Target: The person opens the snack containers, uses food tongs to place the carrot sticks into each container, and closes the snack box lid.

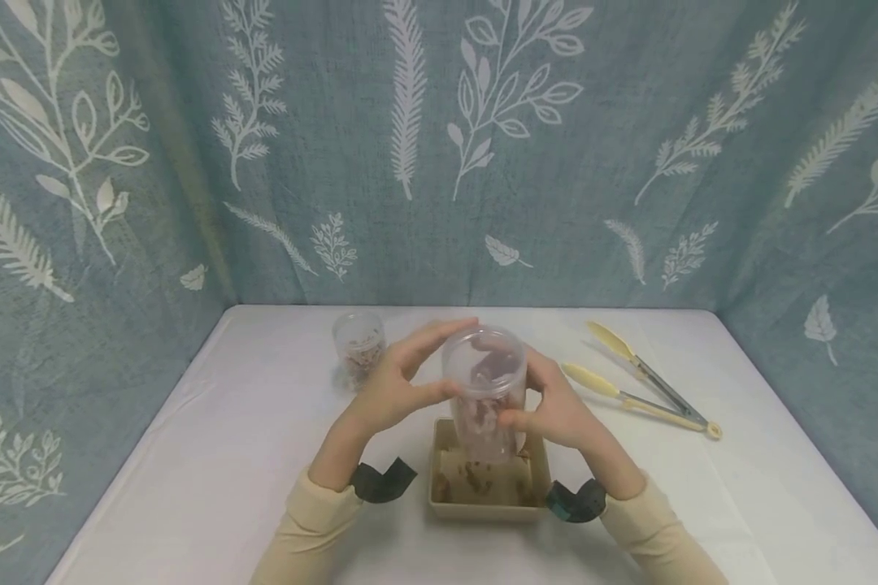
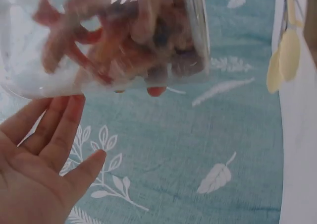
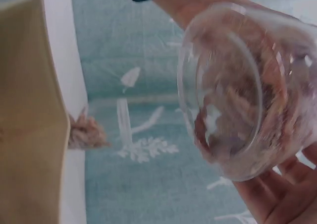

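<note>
A clear plastic jar (image 1: 484, 406) holding reddish-brown strips is raised above a tan rectangular box (image 1: 486, 512). My right hand (image 1: 556, 406) grips its side, thumb across the front; the fingers behind are partly hidden. My left hand (image 1: 388, 386) is spread at the jar's upper left, with the thumb tip near the rim and the fingers reaching behind. In the left wrist view, the straight fingers (image 2: 62, 130) meet the edge of the jar (image 2: 114, 40) and the thumb stands apart. The right wrist view shows the jar's round base (image 3: 223, 95) turned towards the camera.
A second clear jar (image 1: 360, 341) with similar brownish pieces stands behind my left hand. Yellow-tipped tongs (image 1: 651, 386) lie spread on the right of the white table (image 1: 190, 487). Brown bits lie inside the box. A leaf-patterned blue-green cloth (image 1: 439, 244) surrounds the back and sides.
</note>
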Motion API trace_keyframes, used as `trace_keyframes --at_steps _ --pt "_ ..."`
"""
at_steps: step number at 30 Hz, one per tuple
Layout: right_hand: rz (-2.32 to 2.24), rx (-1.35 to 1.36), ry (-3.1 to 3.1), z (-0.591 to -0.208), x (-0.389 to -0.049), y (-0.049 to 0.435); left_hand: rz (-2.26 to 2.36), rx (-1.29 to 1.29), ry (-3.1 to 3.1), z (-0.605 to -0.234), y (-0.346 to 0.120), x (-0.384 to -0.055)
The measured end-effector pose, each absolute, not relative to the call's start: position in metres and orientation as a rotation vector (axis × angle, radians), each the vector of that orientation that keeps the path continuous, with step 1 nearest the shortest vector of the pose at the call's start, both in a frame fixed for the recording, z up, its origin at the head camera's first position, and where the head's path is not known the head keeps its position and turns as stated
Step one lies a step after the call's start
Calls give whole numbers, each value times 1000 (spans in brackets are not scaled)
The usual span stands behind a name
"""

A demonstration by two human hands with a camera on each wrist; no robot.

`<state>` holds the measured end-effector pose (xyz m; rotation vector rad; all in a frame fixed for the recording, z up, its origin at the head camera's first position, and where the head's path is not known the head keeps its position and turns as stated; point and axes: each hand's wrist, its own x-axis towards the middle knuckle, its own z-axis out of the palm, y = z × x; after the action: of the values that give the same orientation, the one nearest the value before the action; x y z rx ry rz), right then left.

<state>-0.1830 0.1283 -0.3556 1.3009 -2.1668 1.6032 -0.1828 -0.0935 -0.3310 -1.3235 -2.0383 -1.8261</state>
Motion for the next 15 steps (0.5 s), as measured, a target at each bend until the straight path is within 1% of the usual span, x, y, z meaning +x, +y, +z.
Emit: trace_keyframes --at_steps 4,8,15 --pt "1562 1185 -2203 -355 -192 133 -1750 -1154 -2141 -331 -92 -187" --pt "1541 1115 -2279 -358 -205 140 -1683 -1053 -2247 -333 -88 -197" --pt "1436 1075 -2476 -362 -229 146 -1697 -1091 -2329 -341 -86 -220"
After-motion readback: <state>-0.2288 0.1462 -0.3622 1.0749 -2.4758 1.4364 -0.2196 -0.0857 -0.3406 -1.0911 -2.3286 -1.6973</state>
